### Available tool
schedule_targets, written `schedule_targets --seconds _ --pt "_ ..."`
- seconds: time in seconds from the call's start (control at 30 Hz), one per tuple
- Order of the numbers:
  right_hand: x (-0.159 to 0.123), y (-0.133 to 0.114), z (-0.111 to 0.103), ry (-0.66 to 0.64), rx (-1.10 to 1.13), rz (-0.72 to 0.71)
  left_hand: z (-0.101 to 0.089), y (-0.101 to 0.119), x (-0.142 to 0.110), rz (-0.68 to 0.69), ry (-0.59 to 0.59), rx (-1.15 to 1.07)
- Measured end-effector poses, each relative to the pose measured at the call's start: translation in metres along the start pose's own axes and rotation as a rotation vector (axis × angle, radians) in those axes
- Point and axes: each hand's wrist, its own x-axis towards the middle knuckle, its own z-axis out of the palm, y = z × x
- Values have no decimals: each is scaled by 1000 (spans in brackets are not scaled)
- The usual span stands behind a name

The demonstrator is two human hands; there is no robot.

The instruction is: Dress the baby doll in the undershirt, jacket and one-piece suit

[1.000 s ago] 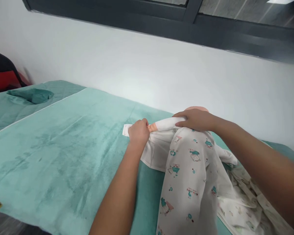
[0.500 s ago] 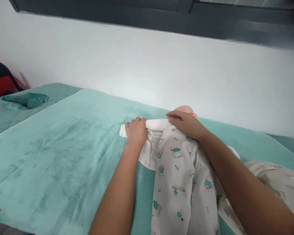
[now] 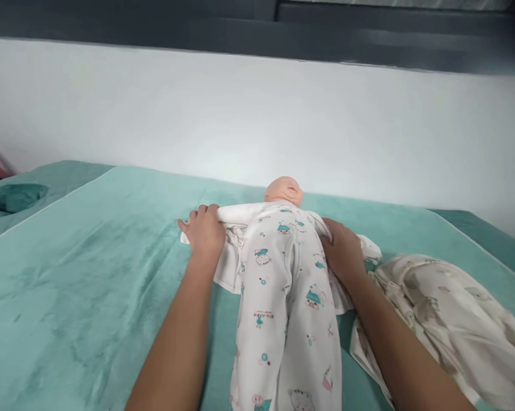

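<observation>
A baby doll (image 3: pixel 284 190) lies on its back, its head toward the wall. White printed baby clothes (image 3: pixel 264 285) cover its body, with long trouser legs reaching toward me. A white shirt (image 3: pixel 229 265) spreads out beneath on both sides. My left hand (image 3: pixel 206 231) is closed around the sleeve at the left, whose printed cuff shows past my fingers. At the doll's other side, my right hand (image 3: pixel 343 248) has its fingers curled in the shirt's right sleeve; its fingertips are partly hidden by cloth. The right cuff (image 3: pixel 369 249) lies just beyond that hand.
A crumpled, patterned cream cloth (image 3: pixel 450 319) lies at the right, beside my right forearm. Everything rests on a teal bed cover (image 3: pixel 90 297). A white wall (image 3: pixel 240 120) rises behind the bed, below a dark window frame (image 3: pixel 155 31).
My right hand has moved from over the doll's neck to the right sleeve, uncovering the doll's face. My left hand still holds the left sleeve. The view has turned right.
</observation>
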Motion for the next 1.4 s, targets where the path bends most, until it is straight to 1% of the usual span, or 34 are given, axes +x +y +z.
schedule_targets --seconds 0.17,0.27,0.37,0.43,0.5,0.53,0.6,0.63,0.7,0.8,0.9,1.0,1.1,1.2,1.3,1.4 --pt "16 -12 11 -35 -35 19 13 3 5 -50 -15 44" --pt "22 -13 13 -20 -28 31 19 4 8 -68 -31 65" --pt "23 -12 13 -16 16 45 13 10 5 -9 23 49" --pt "23 -10 12 -26 50 47 2 21 -3 89 80 -58" --pt "24 -8 10 -34 82 39 -13 40 -15 229 79 -247" --pt "24 -7 8 -41 104 29 -20 52 -20 311 43 -345" --pt "25 -3 5 -59 164 22 -29 81 -29 478 -85 -445" --pt "26 -1 3 -67 198 31 -31 96 -31 553 -141 -428" --pt "27 3 0 -70 254 77 -31 127 -31 710 -223 -281" --pt "28 9 -1 -27 279 143 -21 165 -23 830 -331 12" --pt "28 14 2 15 334 153 -7 193 -16 858 -416 179" --pt "29 18 5 38 386 165 6 211 -13 850 -476 255" --pt "30 23 4 35 390 190 13 220 -7 827 -558 300" --pt "31 26 -1 42 390 280 6 217 4 842 -581 289" --pt "32 29 -5 106 436 402 -12 202 18 849 -539 230" --pt "34 38 -2 164 606 513 -32 183 29 823 -427 170"
